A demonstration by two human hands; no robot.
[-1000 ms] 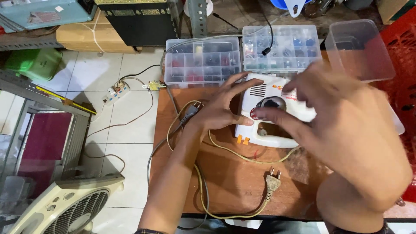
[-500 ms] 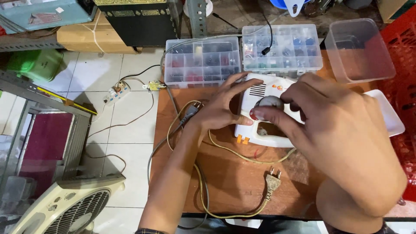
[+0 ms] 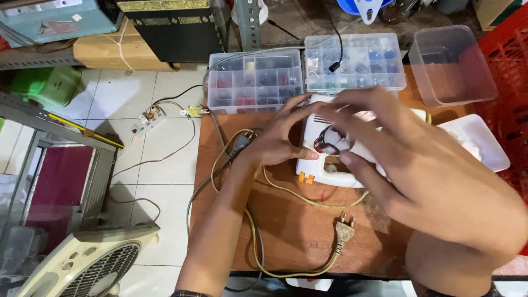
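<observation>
A white hand-mixer-like appliance [image 3: 330, 165] lies on the brown wooden table [image 3: 297, 231], its casing open so a dark round motor part [image 3: 329, 142] shows. My left hand [image 3: 280, 135] grips the appliance's left side. My right hand [image 3: 385, 148] hovers close to the camera over the appliance's right side, fingers spread and bent toward the motor part; it hides much of the casing. A yellowish power cord runs from the appliance to a two-pin plug [image 3: 345, 228] near the table's front edge.
Two clear compartment boxes [image 3: 256, 82] [image 3: 355, 63] of small parts stand at the table's back. A clear tub [image 3: 451, 66] and a white tray [image 3: 478, 143] sit at the right, beside a red crate [image 3: 509, 93]. On the floor lie a power strip [image 3: 147, 121] and a fan [image 3: 88, 267].
My right hand has shifted left and lower across the appliance, fingers now over the motor part. My left hand keeps its hold on the left side.
</observation>
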